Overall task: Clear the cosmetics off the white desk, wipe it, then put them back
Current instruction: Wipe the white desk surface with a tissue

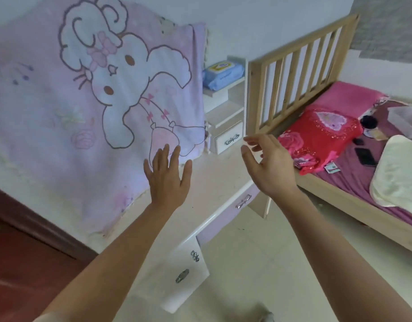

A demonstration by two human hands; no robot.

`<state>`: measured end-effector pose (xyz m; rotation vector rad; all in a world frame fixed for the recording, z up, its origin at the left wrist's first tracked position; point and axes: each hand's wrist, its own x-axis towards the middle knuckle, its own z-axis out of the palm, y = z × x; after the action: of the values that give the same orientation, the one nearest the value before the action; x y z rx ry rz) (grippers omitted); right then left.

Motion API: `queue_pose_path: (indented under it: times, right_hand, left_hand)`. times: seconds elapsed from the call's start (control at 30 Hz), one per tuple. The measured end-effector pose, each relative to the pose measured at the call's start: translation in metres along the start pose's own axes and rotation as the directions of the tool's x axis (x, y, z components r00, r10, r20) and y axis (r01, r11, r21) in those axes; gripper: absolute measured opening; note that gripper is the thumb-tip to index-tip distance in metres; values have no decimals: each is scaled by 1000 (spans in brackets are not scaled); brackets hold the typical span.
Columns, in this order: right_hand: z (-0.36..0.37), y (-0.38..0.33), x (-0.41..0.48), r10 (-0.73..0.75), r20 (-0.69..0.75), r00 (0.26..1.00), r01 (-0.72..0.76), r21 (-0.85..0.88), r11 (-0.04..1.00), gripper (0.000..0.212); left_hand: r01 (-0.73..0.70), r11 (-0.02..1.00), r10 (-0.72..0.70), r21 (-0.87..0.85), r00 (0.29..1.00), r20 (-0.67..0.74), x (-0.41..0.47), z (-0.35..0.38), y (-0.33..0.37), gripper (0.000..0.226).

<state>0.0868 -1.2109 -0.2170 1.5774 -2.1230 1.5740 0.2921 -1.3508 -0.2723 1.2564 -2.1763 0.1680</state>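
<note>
The white desk [214, 180] runs from the lower left to a small shelf unit at its far end. A pink cartoon blanket [88, 94] hangs over its back part and covers much of the top. My left hand [166, 177] is held flat over the desk at the blanket's lower edge, fingers straight and spread. My right hand [270, 166] hovers above the desk's right edge with fingers relaxed, holding nothing. A few small dark items [364, 154] lie on the bed at the right; I cannot tell what they are.
A blue pack of wipes [222, 74] lies on the shelf unit [226, 117]. A wooden bed with a slatted headboard [300, 82] stands right of the desk, with a red pillow [321, 135] and a cream towel [398, 173]. Pale tiled floor [258, 263] lies below.
</note>
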Motion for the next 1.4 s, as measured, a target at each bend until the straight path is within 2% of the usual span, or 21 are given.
queue_pose_path:
  times: [0.3, 0.57, 0.7, 0.83, 1.0, 1.07, 1.2, 1.3, 1.4]
  right_hand:
    - [31, 118, 163, 8, 158, 987, 2, -64, 998, 25]
    - [90, 200, 288, -21, 246, 969, 51, -115, 992, 25]
    - [117, 227, 366, -29, 313, 949, 84, -163, 983, 28]
    - [142, 237, 436, -57, 348, 936, 119, -161, 980, 31]
    - [174, 249, 491, -180, 389, 903, 234, -98, 967, 36]
    - [189, 255, 506, -242, 467, 850, 312, -77, 947, 43]
    - [211, 264, 530, -334, 653, 679, 436, 7, 900, 56]
    - [212, 271, 547, -377, 750, 544, 522, 49, 851, 68]
    - [209, 273, 556, -427, 793, 434, 628, 74, 775, 75]
  left_hand:
    - [67, 997, -67, 27, 998, 2, 133, 77, 60, 58]
    - [78, 995, -81, -64, 996, -49, 259, 187, 72, 60]
    - [81, 986, -93, -145, 993, -75, 337, 228, 78, 59]
    - [84, 985, -97, -151, 992, -79, 400, 251, 82, 57]
    - [86, 995, -88, -45, 995, -54, 436, 271, 82, 57]
    - [112, 994, -112, 10, 993, -25, 438, 278, 79, 60]
    - [143, 987, -144, 78, 990, 8, 433, 281, 79, 65]
    - [226, 974, -227, 21, 973, 41, 432, 279, 84, 76]
    - [237, 972, -237, 5, 970, 60, 431, 279, 89, 83]
